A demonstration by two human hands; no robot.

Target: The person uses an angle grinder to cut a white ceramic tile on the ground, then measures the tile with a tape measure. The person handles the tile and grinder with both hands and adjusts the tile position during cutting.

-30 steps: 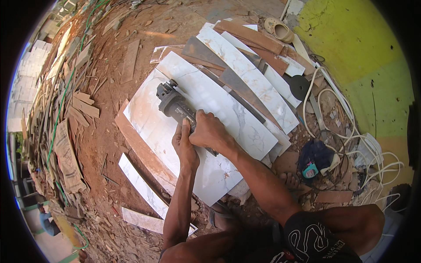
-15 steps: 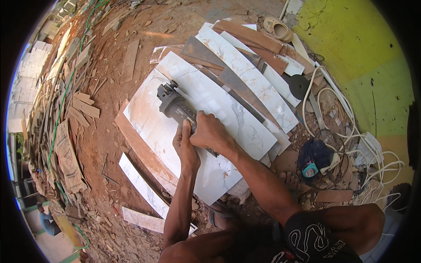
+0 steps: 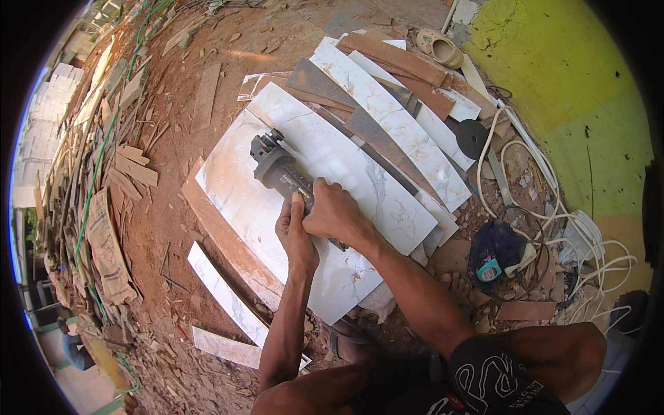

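Note:
Both my hands hold a dark angle grinder over a large white marbled tile. My left hand is closed along the tool's near side, its thumb lying on the body. My right hand wraps round the body from the right, fingers curled. The grinder's head points up and to the left, above the tile's far part, where a thin dark line crosses the tile. Whether the disc touches the tile I cannot tell. Reddish dust coats the tile's left side.
Cut tile strips lie piled beyond and right of the tile. A black disc, white cable and turquoise tape measure lie at the right, near a yellow-green wall. Narrow offcuts rest at the left. Broken pieces cover the far-left ground.
The grinder and both hands have shifted very slightly to the right. My grip on it looks the same, and the tile has barely moved.

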